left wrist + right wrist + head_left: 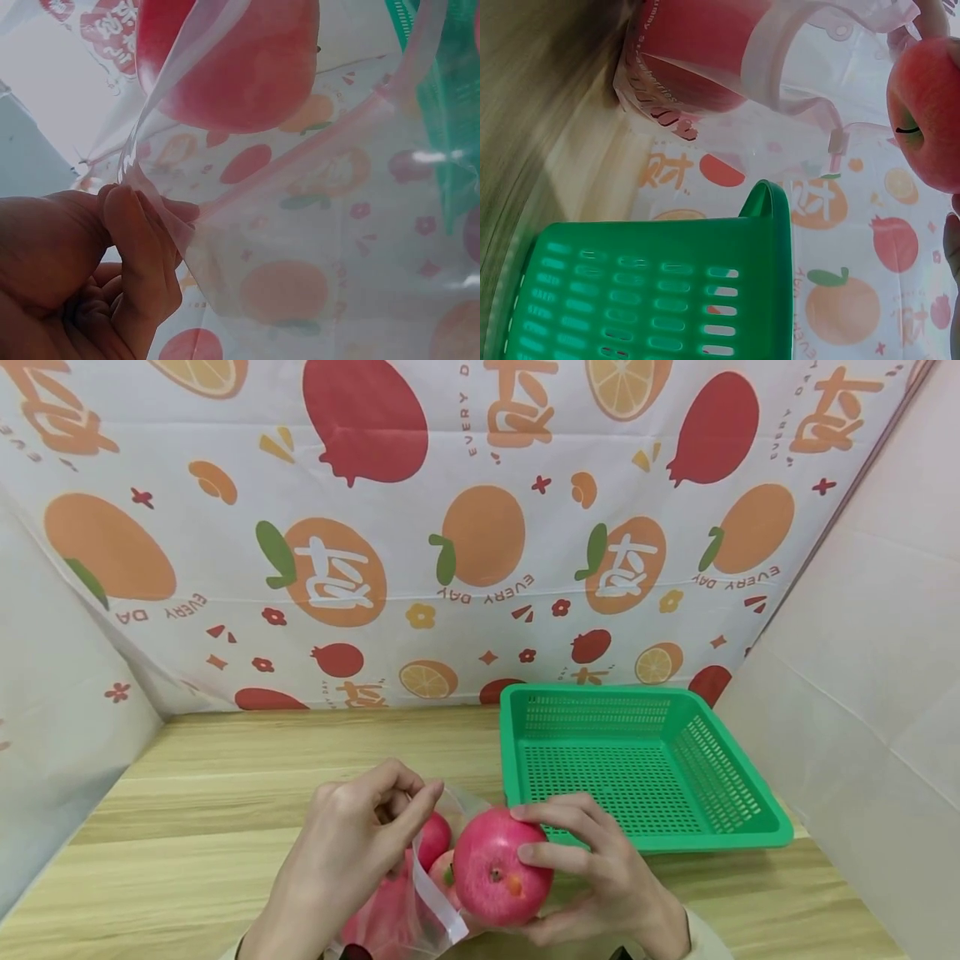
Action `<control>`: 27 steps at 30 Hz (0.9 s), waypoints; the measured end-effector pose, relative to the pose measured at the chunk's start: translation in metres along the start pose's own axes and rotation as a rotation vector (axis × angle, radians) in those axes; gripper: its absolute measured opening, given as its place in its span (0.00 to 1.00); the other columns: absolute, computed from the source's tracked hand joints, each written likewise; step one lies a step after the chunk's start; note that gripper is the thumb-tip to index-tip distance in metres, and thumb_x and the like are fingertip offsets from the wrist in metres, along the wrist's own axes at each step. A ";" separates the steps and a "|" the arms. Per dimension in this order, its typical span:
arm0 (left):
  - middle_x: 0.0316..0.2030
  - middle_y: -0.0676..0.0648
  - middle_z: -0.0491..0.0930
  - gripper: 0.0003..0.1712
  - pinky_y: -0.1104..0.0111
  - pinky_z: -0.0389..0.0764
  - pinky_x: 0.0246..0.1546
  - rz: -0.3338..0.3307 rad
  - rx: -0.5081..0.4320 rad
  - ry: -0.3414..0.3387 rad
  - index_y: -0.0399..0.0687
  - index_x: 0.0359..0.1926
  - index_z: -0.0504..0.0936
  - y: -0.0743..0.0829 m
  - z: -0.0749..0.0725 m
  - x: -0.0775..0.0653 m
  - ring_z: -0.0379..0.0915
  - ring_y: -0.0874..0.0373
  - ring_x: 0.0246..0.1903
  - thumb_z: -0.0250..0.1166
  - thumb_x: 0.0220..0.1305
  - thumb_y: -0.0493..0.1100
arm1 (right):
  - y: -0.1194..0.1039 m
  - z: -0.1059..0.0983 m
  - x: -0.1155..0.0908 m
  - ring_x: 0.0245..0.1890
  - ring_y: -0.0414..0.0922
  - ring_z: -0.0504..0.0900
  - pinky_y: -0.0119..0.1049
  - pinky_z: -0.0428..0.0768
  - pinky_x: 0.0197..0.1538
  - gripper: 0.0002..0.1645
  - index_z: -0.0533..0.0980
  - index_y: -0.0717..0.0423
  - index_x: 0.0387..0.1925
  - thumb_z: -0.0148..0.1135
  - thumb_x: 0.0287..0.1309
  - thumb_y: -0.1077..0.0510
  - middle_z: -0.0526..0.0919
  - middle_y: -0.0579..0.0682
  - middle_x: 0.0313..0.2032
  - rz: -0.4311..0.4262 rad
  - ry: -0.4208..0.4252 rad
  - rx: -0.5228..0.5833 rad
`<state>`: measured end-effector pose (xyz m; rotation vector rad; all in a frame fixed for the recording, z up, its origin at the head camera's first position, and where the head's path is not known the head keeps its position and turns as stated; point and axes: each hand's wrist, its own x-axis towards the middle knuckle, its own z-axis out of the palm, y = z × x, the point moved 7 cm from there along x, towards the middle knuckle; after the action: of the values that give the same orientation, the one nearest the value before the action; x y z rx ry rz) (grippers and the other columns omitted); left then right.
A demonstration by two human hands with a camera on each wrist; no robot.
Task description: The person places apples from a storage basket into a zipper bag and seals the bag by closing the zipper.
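My right hand (611,877) grips a red apple (491,852), thumb below and fingers over its side. The apple is at the mouth of a clear plastic bag (437,906), and its stem hollow shows in the right wrist view. Against the bag's upper edge, the thumb and fingers of my left hand (124,262) pinch the film and hold the mouth apart. More red fruit (433,841) lies inside the bag, partly hidden by the left hand and the film. Printed lettering (660,94) marks the bag's side.
A green plastic basket (712,842) with slotted walls stands right of the bag, nothing in it. Wood-grain table (187,827) lies underneath. A fruit-printed cloth (420,527) hangs behind, and white sheets (847,693) bound the sides.
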<state>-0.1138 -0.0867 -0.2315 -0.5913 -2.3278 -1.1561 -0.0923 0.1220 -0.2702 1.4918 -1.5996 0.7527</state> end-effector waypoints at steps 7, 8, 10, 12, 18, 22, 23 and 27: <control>0.17 0.67 0.73 0.08 0.80 0.68 0.11 -0.004 -0.053 -0.015 0.52 0.32 0.84 -0.002 -0.001 0.000 0.61 0.79 0.09 0.74 0.59 0.35 | -0.002 0.007 0.000 0.52 0.53 0.76 0.35 0.83 0.47 0.44 0.73 0.63 0.51 0.83 0.36 0.44 0.79 0.64 0.56 0.006 -0.030 0.033; 0.17 0.66 0.74 0.08 0.80 0.68 0.11 -0.005 -0.060 -0.019 0.52 0.32 0.84 -0.003 -0.001 0.000 0.61 0.79 0.10 0.74 0.59 0.35 | -0.002 0.008 0.000 0.52 0.54 0.77 0.34 0.84 0.47 0.44 0.73 0.63 0.50 0.82 0.36 0.44 0.79 0.64 0.56 0.007 -0.038 0.035; 0.18 0.66 0.74 0.07 0.80 0.68 0.11 -0.003 -0.077 -0.030 0.51 0.32 0.85 -0.003 -0.001 0.001 0.61 0.79 0.10 0.74 0.60 0.34 | -0.002 0.011 0.000 0.52 0.54 0.77 0.34 0.84 0.48 0.43 0.73 0.64 0.50 0.81 0.38 0.45 0.79 0.64 0.56 0.005 -0.053 0.036; 0.18 0.65 0.74 0.07 0.80 0.68 0.11 -0.002 -0.093 -0.042 0.50 0.32 0.84 -0.004 0.000 0.001 0.62 0.78 0.10 0.74 0.60 0.34 | -0.002 0.012 0.000 0.53 0.54 0.77 0.35 0.84 0.48 0.41 0.73 0.65 0.51 0.80 0.39 0.45 0.79 0.65 0.57 0.008 -0.064 0.038; 0.18 0.64 0.74 0.07 0.80 0.68 0.11 0.009 -0.119 -0.050 0.50 0.32 0.84 -0.004 -0.002 0.002 0.62 0.78 0.10 0.73 0.61 0.34 | 0.001 0.016 0.004 0.54 0.55 0.77 0.36 0.85 0.50 0.40 0.71 0.66 0.52 0.80 0.44 0.47 0.78 0.65 0.58 0.033 -0.100 0.071; 0.18 0.65 0.74 0.07 0.79 0.68 0.11 0.007 -0.111 -0.045 0.50 0.32 0.85 -0.005 -0.004 0.003 0.62 0.78 0.10 0.74 0.60 0.34 | 0.001 0.018 0.009 0.53 0.55 0.78 0.35 0.85 0.50 0.40 0.71 0.66 0.52 0.80 0.44 0.47 0.78 0.66 0.57 0.012 -0.116 0.077; 0.18 0.65 0.74 0.07 0.79 0.68 0.11 0.005 -0.109 -0.044 0.50 0.32 0.85 -0.005 -0.005 0.003 0.62 0.78 0.10 0.74 0.60 0.35 | 0.001 0.019 0.010 0.53 0.55 0.79 0.35 0.85 0.50 0.40 0.71 0.66 0.52 0.80 0.45 0.47 0.78 0.66 0.56 0.003 -0.120 0.076; 0.17 0.65 0.73 0.07 0.79 0.67 0.11 0.013 -0.108 -0.032 0.50 0.32 0.84 -0.005 -0.007 0.003 0.61 0.78 0.10 0.74 0.60 0.34 | -0.001 0.023 0.016 0.51 0.54 0.81 0.34 0.85 0.51 0.37 0.73 0.64 0.52 0.79 0.46 0.49 0.79 0.66 0.55 -0.022 -0.140 0.057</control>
<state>-0.1181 -0.0945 -0.2294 -0.6670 -2.2955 -1.2818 -0.0943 0.0944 -0.2681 1.6311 -1.6745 0.6997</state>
